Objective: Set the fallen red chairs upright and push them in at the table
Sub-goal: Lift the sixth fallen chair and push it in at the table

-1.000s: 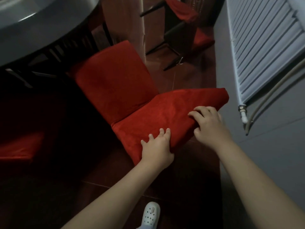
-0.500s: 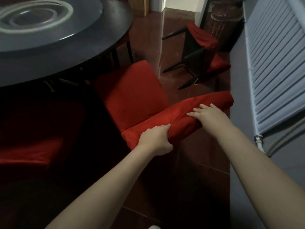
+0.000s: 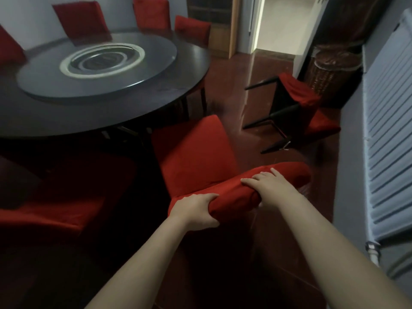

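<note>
While both hands stay clamped on the red chair point(image 3: 196, 157) backrest, left hand point(image 3: 196, 211), right hand point(image 3: 273, 188), chair raised upright.

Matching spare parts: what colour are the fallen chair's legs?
Black, on the fallen chair; head view.

left hand point(image 3: 196, 210) – bare, no glove | right hand point(image 3: 273, 188) – bare | forearms – uncovered, sleeveless

A white radiator point(image 3: 388, 134) runs along the grey wall point(image 3: 350, 170) on the right. A brown wicker basket point(image 3: 330, 70) stands in the far corner, beside an open doorway point(image 3: 276, 23). The floor point(image 3: 236, 85) is dark red and shiny.
</note>
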Demonstrator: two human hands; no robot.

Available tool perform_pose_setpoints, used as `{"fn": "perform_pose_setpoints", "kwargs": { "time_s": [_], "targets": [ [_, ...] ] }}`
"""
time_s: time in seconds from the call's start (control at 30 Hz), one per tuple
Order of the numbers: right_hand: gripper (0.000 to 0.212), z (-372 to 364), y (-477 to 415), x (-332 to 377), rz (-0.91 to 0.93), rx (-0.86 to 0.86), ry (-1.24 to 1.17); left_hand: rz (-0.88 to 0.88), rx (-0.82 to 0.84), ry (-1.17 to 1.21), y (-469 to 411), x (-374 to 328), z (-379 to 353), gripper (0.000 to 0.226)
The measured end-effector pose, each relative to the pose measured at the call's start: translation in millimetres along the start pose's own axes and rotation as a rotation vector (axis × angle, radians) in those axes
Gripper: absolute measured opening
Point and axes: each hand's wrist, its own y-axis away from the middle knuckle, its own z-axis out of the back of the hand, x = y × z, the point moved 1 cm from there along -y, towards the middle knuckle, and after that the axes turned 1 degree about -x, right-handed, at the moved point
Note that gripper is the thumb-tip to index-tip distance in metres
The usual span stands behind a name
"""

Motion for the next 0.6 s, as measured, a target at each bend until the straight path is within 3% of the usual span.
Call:
{"fn": "perform_pose_setpoints", "kwargs": {
  "time_s": [0.6],
  "targets": [
    [0.065,35,-50,-10,0.077,-0.035,-0.089,0.165,-0.065,-0.064,-32,11,41,0.075]
  ]
}}
